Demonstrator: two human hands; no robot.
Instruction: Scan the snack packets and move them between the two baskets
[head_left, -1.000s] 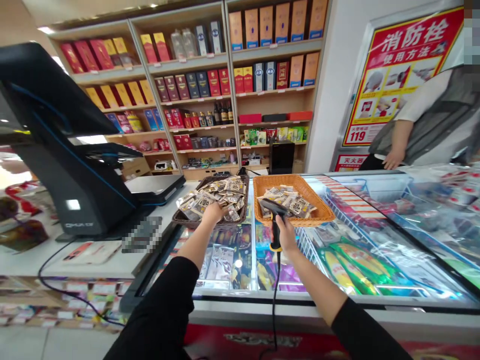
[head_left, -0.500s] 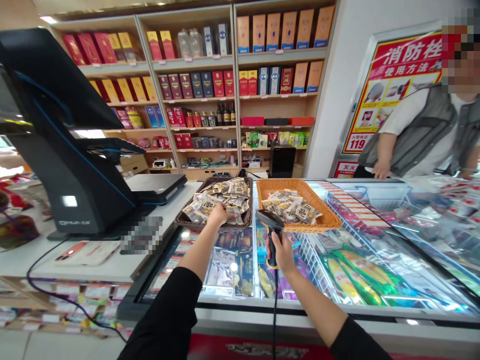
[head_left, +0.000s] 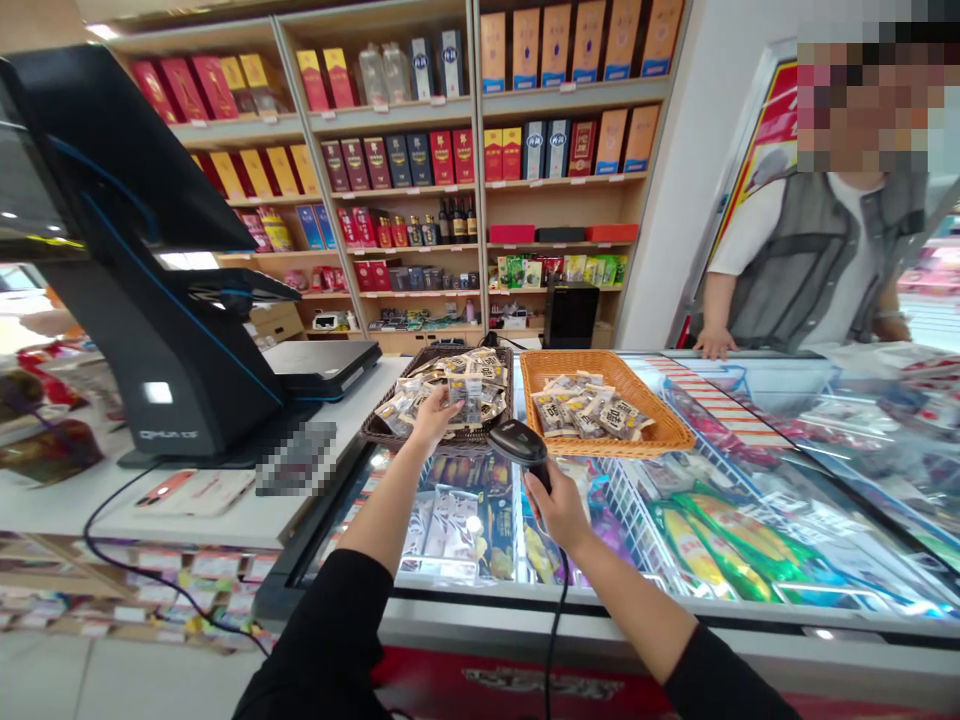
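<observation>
My left hand is closed on a small snack packet, held up over the dark brown wicker basket. More packets of the same sort are heaped in that basket. In my right hand is a black barcode scanner, its head tilted toward the left hand's packet. The scanner's cord hangs down over the freezer's front. To the right of the dark basket, an orange wicker basket carries a smaller pile of similar packets.
Both baskets rest on the glass-topped freezer, which shows bagged frozen goods inside. At the left stand a checkout terminal and a scale. Boxed bottles fill the shelves behind. Across the freezer, a person leans a hand on its edge.
My left hand has lifted a packet up from the dark basket's pile. The scanner has turned and shifted left toward it. The person opposite now appears farther left.
</observation>
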